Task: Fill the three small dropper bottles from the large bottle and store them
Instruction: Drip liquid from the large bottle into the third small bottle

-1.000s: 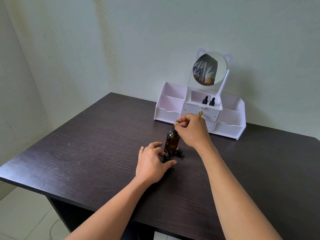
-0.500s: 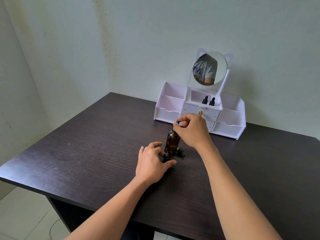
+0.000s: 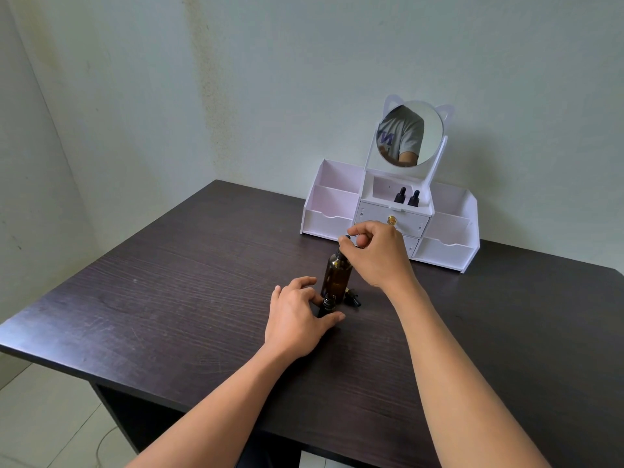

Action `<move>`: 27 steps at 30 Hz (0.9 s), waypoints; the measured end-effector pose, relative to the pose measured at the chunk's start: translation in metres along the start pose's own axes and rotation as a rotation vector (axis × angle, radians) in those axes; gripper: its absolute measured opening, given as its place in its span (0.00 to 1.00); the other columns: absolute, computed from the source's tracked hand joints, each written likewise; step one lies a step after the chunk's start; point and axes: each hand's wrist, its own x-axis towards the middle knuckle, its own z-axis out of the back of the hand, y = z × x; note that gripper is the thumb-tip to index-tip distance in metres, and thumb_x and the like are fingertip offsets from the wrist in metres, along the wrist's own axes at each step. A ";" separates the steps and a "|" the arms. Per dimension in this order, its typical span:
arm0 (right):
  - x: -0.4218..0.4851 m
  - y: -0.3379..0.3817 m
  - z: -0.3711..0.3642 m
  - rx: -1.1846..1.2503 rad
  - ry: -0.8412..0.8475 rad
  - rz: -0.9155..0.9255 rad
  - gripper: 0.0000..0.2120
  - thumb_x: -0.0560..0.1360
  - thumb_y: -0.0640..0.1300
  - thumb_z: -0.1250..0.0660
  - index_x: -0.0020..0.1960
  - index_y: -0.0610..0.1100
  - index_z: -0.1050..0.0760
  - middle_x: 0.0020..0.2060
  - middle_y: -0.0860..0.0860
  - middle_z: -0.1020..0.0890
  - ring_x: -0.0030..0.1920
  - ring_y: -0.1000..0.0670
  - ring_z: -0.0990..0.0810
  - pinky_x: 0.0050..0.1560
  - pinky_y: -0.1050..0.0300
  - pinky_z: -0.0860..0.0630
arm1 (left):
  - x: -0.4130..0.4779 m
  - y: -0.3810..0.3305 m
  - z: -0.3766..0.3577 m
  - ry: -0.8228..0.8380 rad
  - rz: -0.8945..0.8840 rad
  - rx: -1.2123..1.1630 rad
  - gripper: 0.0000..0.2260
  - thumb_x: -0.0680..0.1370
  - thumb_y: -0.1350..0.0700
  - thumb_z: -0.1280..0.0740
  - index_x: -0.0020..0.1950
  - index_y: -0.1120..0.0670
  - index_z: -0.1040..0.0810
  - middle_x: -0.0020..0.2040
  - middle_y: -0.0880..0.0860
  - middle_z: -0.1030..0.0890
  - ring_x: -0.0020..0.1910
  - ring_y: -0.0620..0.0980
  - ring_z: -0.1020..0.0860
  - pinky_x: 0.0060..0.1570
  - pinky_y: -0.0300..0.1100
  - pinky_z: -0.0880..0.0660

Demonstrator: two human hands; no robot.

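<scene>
A large amber bottle (image 3: pixel 335 274) stands upright in the middle of the dark table (image 3: pixel 169 292). My right hand (image 3: pixel 374 256) pinches the black dropper top at its neck. In front of it stands a small dark dropper bottle (image 3: pixel 328 304) with no cap, and my left hand (image 3: pixel 297 317) holds it between thumb and fingers. A small black cap (image 3: pixel 352 296) lies on the table just right of the large bottle. Two capped small dropper bottles (image 3: pixel 407 197) stand in the organizer's top middle compartment.
A white organizer (image 3: pixel 449 251) with drawers, open side bins and a round cat-ear mirror (image 3: pixel 410 133) stands at the back of the table against the wall. The table's near edge runs across the lower left, with floor below.
My right hand has shifted slightly at the large bottle's top; the fingers have turned a little. The left hand and small bottle stay where they were.
</scene>
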 end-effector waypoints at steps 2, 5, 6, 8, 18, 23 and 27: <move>-0.001 0.001 0.000 -0.009 0.011 -0.014 0.10 0.75 0.48 0.28 0.54 0.44 0.18 0.33 0.55 0.26 0.33 0.58 0.26 0.39 0.63 0.29 | 0.000 0.000 0.000 0.001 -0.003 0.001 0.16 0.69 0.36 0.26 0.46 0.46 0.19 0.72 0.43 0.30 0.71 0.45 0.34 0.76 0.56 0.46; -0.003 0.003 0.000 -0.025 0.022 -0.020 0.07 0.75 0.44 0.29 0.52 0.44 0.18 0.29 0.56 0.27 0.31 0.58 0.27 0.37 0.65 0.31 | -0.001 0.000 0.001 -0.004 -0.014 -0.001 0.16 0.69 0.36 0.26 0.46 0.46 0.19 0.72 0.43 0.30 0.71 0.45 0.34 0.76 0.55 0.47; -0.003 0.003 0.000 -0.024 0.023 -0.022 0.06 0.76 0.43 0.29 0.51 0.44 0.18 0.29 0.56 0.27 0.31 0.58 0.27 0.37 0.65 0.30 | -0.001 0.000 0.001 -0.006 -0.016 -0.003 0.16 0.69 0.36 0.26 0.46 0.47 0.19 0.72 0.43 0.30 0.71 0.45 0.34 0.76 0.55 0.47; -0.002 0.003 0.000 -0.029 0.028 -0.031 0.04 0.77 0.42 0.30 0.50 0.43 0.18 0.28 0.56 0.26 0.30 0.58 0.27 0.37 0.65 0.31 | -0.001 0.000 0.001 -0.011 -0.019 -0.005 0.16 0.69 0.36 0.26 0.46 0.47 0.19 0.72 0.44 0.30 0.71 0.45 0.34 0.76 0.55 0.47; -0.004 0.006 0.001 -0.011 0.024 -0.012 0.05 0.75 0.46 0.28 0.48 0.46 0.19 0.28 0.55 0.26 0.30 0.58 0.27 0.38 0.64 0.28 | -0.002 -0.001 0.002 -0.012 -0.027 0.002 0.16 0.69 0.36 0.26 0.46 0.47 0.19 0.72 0.43 0.30 0.71 0.45 0.34 0.77 0.54 0.48; -0.003 0.008 0.002 -0.007 0.019 -0.045 0.05 0.76 0.43 0.30 0.49 0.43 0.17 0.29 0.55 0.24 0.32 0.57 0.25 0.40 0.63 0.28 | -0.003 -0.002 0.002 -0.018 -0.030 -0.010 0.15 0.69 0.37 0.25 0.43 0.46 0.20 0.71 0.43 0.29 0.70 0.45 0.33 0.76 0.54 0.47; -0.003 0.014 0.006 0.019 -0.007 -0.014 0.04 0.78 0.42 0.32 0.46 0.45 0.19 0.31 0.56 0.23 0.33 0.59 0.25 0.37 0.68 0.30 | -0.003 -0.002 0.003 -0.016 -0.023 -0.012 0.16 0.69 0.36 0.26 0.45 0.46 0.20 0.71 0.43 0.30 0.70 0.45 0.34 0.77 0.53 0.48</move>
